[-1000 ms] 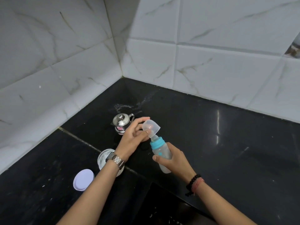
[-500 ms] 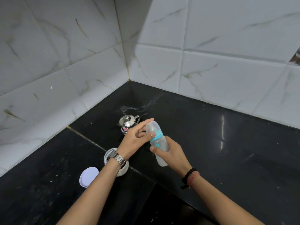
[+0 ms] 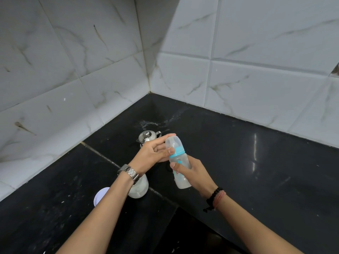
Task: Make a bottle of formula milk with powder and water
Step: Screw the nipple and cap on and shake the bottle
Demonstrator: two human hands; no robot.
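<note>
A clear baby bottle [image 3: 180, 168] with a blue collar is held tilted above the black counter; my right hand [image 3: 190, 174] grips its body. The clear cap [image 3: 173, 143] sits over the bottle's top. My left hand [image 3: 156, 153] touches that cap, thumb against its side and fingers stretched behind it. A small steel kettle [image 3: 147, 136] stands just behind my left hand. The open powder jar [image 3: 139, 187] sits under my left wrist, partly hidden, with its white lid [image 3: 100, 196] lying flat to its left.
The black stone counter [image 3: 256, 162] fills a corner between white marble-tiled walls [image 3: 238, 61]. A wet smear [image 3: 156, 122] lies behind the kettle. A darker lower recess [image 3: 183, 235] opens at the counter's front edge between my arms.
The clear cap, held tilted off the teat a second ago, has come down over the bottle's top. The bottle now stands more upright.
</note>
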